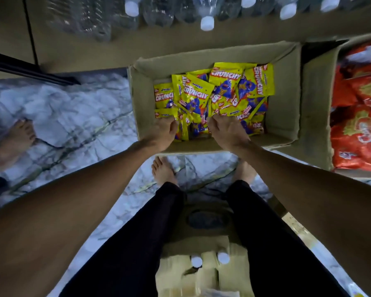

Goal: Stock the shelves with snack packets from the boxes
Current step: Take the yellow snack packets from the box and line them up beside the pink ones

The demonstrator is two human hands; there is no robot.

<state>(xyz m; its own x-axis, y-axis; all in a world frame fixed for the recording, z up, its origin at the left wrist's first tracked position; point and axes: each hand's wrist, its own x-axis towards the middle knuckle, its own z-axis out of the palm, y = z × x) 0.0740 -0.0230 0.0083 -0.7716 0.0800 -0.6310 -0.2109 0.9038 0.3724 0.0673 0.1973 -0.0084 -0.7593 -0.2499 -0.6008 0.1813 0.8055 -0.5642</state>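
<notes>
An open cardboard box (284, 112) stands on the floor in front of my feet, filled with several yellow Crunchy snack packets (212, 91). Both hands reach down into its near side. My left hand (162, 132) has its fingers curled into the packets at the near left. My right hand (225, 130) grips packets at the near middle. The fingertips of both hands are buried among the packets.
A second open box (315, 116) with red snack packets (360, 133) stands to the right. Water bottles (156, 11) lie along the wooden shelf at the top. Another person's bare foot (19, 136) is on the marble floor at left. Cardboard with bottle caps (196, 261) sits behind my legs.
</notes>
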